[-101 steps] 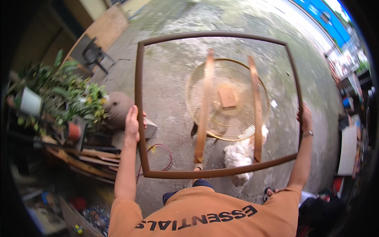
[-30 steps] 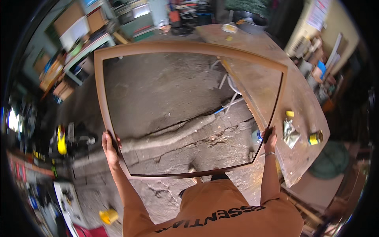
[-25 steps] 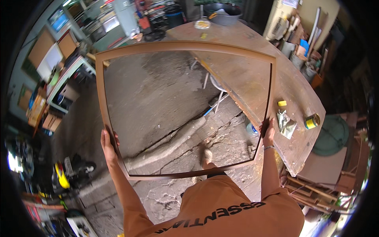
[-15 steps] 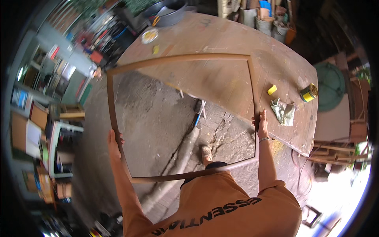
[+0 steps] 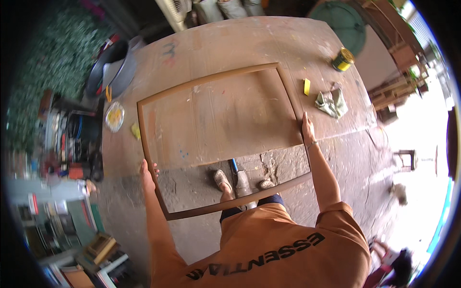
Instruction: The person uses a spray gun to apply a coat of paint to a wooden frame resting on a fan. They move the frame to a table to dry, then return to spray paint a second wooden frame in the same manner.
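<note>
Frame (image 5: 206, 209), brown, rectangular, is spanning mid-view, far part overlapping the worktop (image 5: 216, 43), near rail hanging over floor (image 5: 355, 165). I'm failing to tell whether it's touching the worktop. I'm seeing both hands gripping: left hand (image 5: 148, 176) pinching the rail at 8 o'clock, right hand (image 5: 308, 128) clasping at 3, its fingers mostly hidden. Rag (image 5: 332, 102), yellow block (image 5: 306, 87) and can (image 5: 343, 60) are resting around 2 o'clock; plate (image 5: 115, 117) is lying just past 9, basin (image 5: 126, 77) sitting at 10.

A brown table (image 5: 288, 38) carries a tin (image 5: 343, 59), cloth (image 5: 332, 103) and dish (image 5: 115, 117).
</note>
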`<action>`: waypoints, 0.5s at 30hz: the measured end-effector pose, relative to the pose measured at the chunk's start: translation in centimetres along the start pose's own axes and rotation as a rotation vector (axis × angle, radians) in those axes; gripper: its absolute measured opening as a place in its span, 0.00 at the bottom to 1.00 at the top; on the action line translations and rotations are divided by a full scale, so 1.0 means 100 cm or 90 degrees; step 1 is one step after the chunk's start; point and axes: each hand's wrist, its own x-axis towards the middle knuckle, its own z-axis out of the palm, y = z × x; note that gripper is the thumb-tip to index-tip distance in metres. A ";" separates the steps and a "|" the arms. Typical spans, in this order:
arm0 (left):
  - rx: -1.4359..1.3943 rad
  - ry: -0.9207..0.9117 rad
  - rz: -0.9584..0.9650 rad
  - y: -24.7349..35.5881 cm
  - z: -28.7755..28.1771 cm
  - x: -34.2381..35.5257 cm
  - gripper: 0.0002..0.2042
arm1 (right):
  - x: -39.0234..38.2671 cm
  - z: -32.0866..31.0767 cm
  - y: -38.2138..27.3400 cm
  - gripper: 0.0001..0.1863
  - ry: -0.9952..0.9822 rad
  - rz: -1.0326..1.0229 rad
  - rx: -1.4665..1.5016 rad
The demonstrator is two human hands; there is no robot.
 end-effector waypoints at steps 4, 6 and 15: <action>-0.002 -0.120 -0.053 0.010 0.044 0.107 0.21 | 0.036 -0.025 0.007 0.40 -0.009 -0.118 -0.087; -0.014 -0.152 -0.114 0.008 0.040 0.140 0.23 | 0.011 -0.038 -0.002 0.39 -0.019 -0.131 -0.004; 0.344 -0.070 0.151 -0.030 0.016 0.208 0.30 | -0.280 -0.140 0.037 0.30 0.454 0.060 0.184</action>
